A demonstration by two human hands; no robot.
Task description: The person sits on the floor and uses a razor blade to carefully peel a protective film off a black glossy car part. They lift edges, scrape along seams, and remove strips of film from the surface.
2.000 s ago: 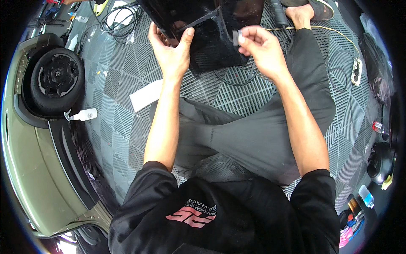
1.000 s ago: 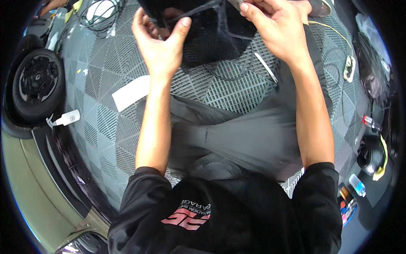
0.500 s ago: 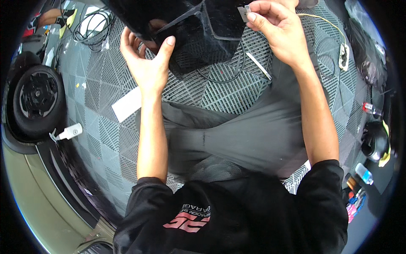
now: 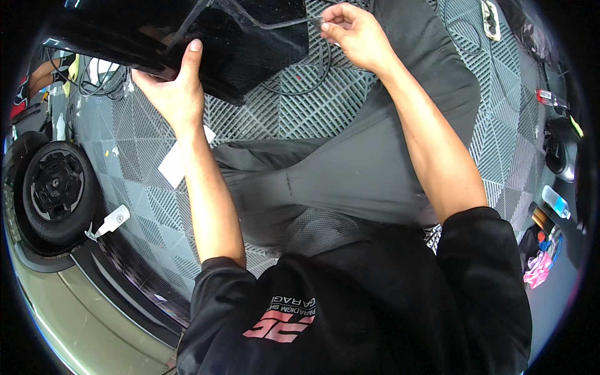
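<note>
A glossy black panel (image 4: 262,59) with a raised, angular grey line across it fills the top of the view. At its near left edge my left hand (image 4: 172,94) is closed on it, thumb on the face and fingers round the edge. My right hand (image 4: 356,40) is beside the panel's right edge, thumb and fingertips pinched together on a small, thin metal blade (image 4: 320,22), mostly hidden by the fingers. The blade is at the end of the grey line; whether it touches the panel I cannot tell.
Grey slatted floor tiles (image 4: 147,181) surround my crossed legs. A black cable (image 4: 325,75) loops beside the panel. At left are a white spray bottle (image 4: 115,219), a wheel (image 4: 59,187) and a green car body (image 4: 81,312). A power strip (image 4: 490,22) lies at upper right.
My right hand has moved left with the blade, to the end of the panel's grey line. The panel and my left hand now appear farther left and higher, and the whole view has shifted.
</note>
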